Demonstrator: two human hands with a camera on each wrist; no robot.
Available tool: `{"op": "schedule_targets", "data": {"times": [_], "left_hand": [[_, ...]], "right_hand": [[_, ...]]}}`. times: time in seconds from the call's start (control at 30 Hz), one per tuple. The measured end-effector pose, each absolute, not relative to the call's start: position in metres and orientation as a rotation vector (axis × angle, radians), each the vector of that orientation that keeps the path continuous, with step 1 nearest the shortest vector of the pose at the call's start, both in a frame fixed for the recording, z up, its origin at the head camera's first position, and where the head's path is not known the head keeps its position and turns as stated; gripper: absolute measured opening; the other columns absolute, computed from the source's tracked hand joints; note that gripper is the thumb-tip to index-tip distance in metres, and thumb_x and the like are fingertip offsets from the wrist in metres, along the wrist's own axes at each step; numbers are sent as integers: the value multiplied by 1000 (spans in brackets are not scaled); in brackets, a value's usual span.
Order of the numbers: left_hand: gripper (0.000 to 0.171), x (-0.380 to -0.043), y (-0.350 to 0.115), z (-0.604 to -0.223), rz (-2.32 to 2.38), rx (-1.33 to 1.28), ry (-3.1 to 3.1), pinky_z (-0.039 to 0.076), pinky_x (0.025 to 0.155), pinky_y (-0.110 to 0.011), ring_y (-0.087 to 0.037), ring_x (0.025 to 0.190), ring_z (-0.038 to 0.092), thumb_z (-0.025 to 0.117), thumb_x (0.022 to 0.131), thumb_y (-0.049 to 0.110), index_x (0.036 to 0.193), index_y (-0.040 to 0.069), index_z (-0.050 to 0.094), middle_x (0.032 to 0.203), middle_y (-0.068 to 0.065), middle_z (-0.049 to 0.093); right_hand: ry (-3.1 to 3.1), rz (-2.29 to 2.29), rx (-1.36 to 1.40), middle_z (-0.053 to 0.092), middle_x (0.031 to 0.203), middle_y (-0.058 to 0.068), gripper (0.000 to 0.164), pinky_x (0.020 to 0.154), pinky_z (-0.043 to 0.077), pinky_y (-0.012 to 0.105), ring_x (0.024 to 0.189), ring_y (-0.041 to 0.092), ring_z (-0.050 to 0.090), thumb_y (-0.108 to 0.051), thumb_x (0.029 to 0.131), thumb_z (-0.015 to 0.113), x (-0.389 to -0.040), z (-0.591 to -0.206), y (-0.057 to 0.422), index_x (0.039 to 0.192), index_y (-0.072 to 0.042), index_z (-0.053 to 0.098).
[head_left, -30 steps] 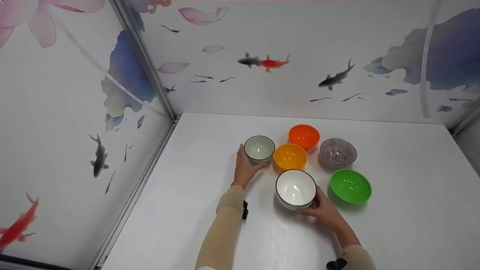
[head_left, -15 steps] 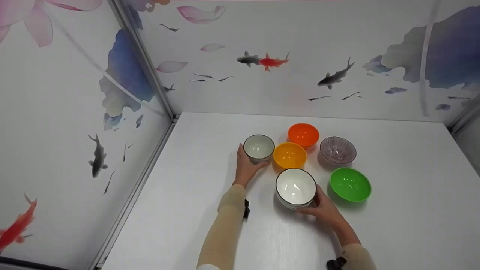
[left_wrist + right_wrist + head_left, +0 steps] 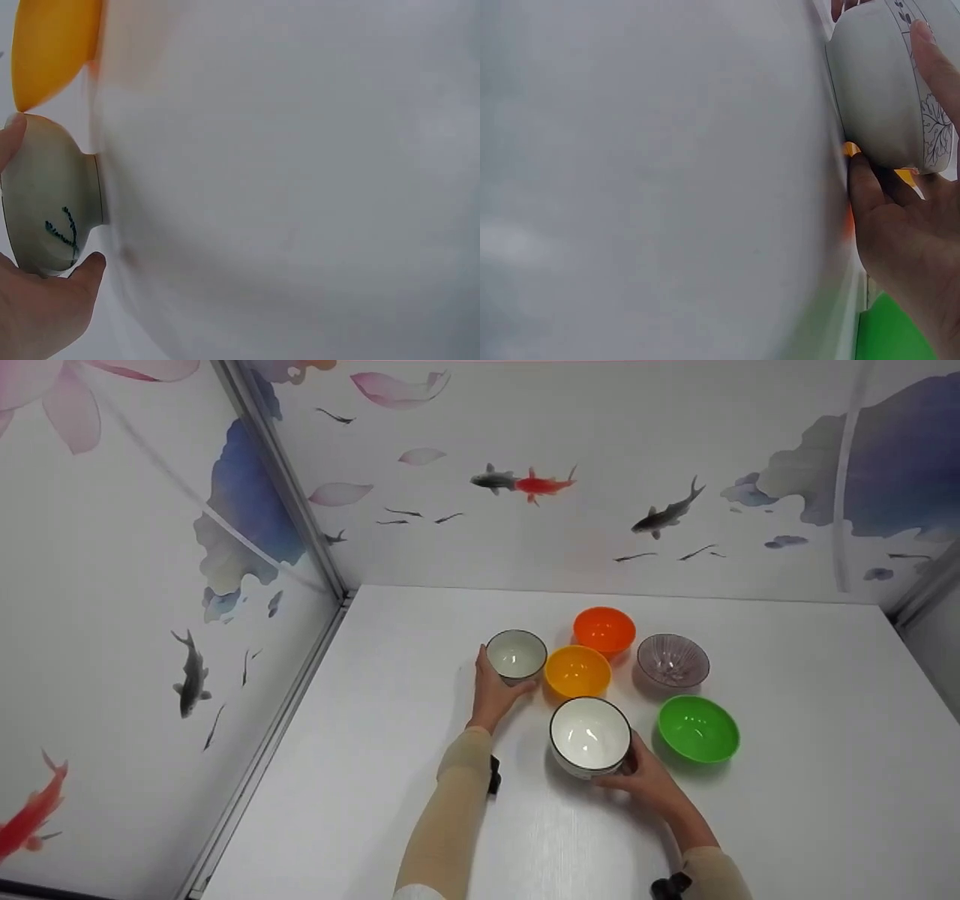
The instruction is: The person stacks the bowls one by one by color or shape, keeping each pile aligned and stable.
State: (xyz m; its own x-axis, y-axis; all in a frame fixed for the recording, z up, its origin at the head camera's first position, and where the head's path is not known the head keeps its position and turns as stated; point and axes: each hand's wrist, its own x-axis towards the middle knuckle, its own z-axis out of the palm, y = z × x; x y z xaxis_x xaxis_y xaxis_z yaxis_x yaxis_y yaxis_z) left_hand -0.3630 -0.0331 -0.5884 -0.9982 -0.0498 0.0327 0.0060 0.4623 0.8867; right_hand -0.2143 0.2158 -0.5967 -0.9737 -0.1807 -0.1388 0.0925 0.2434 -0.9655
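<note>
My left hand (image 3: pixel 495 694) holds a small grey-green bowl (image 3: pixel 517 654) with a dark rim, fingers at its left side and thumb at the front. In the left wrist view, a blue-green sprig shows on this bowl's wall (image 3: pixel 52 187), its foot right at the table. My right hand (image 3: pixel 651 781) grips a larger white bowl (image 3: pixel 590 735) from the right, thumb toward the front. The right wrist view shows a dark leaf-pattern band around that bowl's side (image 3: pixel 877 82). Between and behind the two bowls is a yellow bowl (image 3: pixel 577 671), close against both rims.
Behind the yellow bowl stands an orange bowl (image 3: pixel 604 630). A ribbed purplish glass bowl (image 3: pixel 673 661) and a green bowl (image 3: pixel 697 729) are to the right. The white table (image 3: pixel 360 735) meets a fish-painted wall (image 3: pixel 420 555) at the back and another on the left.
Both hands keep their hold on the two bowls, which have not moved on the table. Only the head view has shifted slightly.
</note>
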Motion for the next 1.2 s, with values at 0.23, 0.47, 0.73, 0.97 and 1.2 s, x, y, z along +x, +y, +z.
{"op": "schedule_targets", "data": {"times": [0.23, 0.47, 0.73, 0.97, 1.2], "left_hand": [[123, -364, -30, -590, -1578, 61, -2638, 27, 125, -44, -32, 150, 29, 89, 74, 33, 158, 4, 5, 162, -18, 23], [122, -365, -25, -588, -1598, 113, -2604, 28, 124, -46, -33, 149, 30, 89, 73, 32, 158, 4, 7, 162, -17, 23], [118, -365, -23, -589, -1635, 150, -2546, 33, 121, -47, -34, 145, 36, 91, 72, 31, 157, 5, 13, 157, -16, 30], [115, -361, -30, -592, -1639, 143, -2510, 35, 120, -46, -32, 142, 40, 91, 70, 29, 155, 4, 18, 154, -16, 34], [115, -357, -35, -588, -1631, 118, -2511, 37, 119, -45, -33, 140, 42, 91, 69, 29, 155, 3, 19, 151, -18, 37]], "right_hand": [[2282, -1799, -96, 23, 164, 19, 112, 122, 20, 35, 153, 33, 21, -12, 74, 87, -214, -595, 217, 159, -8, 14], [2290, -1792, -103, 22, 164, 19, 113, 123, 16, 41, 154, 33, 18, -12, 74, 87, -213, -594, 216, 159, -8, 13], [2312, -1801, -113, 22, 164, 20, 113, 123, 17, 43, 153, 35, 20, -12, 73, 88, -214, -596, 216, 159, -7, 15], [2284, -1815, -124, 20, 165, 19, 114, 124, 17, 42, 154, 35, 18, -13, 73, 88, -213, -598, 215, 159, -8, 14], [2308, -1797, -131, 22, 164, 20, 112, 123, 20, 39, 153, 35, 20, -13, 74, 87, -215, -596, 217, 159, -7, 14]]}}
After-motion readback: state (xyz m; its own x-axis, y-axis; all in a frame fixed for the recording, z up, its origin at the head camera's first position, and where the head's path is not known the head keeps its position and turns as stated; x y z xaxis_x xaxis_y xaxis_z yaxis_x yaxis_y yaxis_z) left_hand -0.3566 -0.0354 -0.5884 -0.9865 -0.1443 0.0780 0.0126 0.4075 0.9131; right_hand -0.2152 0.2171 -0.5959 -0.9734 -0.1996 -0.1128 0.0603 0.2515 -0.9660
